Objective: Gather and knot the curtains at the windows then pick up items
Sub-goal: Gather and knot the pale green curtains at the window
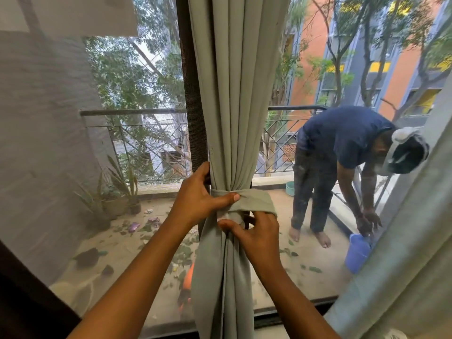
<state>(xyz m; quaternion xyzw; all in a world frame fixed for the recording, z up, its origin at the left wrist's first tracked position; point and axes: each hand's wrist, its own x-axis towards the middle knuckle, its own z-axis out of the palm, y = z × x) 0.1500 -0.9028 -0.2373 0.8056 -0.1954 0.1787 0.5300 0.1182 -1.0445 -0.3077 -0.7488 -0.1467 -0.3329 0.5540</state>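
A grey-green curtain (234,94) hangs gathered in the middle of the window. A band of the same cloth (254,199) wraps around it at waist height. My left hand (198,196) grips the gathered curtain from the left, thumb pressing on the band. My right hand (256,233) sits just below the band on the right, fingers curled around the band's loose end, thumb against the curtain folds.
A second curtain (401,253) hangs at the right edge. Behind the glass, a person (342,157) bends over a blue bucket (357,253) on a balcony with potted plants (115,194) and scattered leaves. A dark window frame (193,94) stands behind the curtain.
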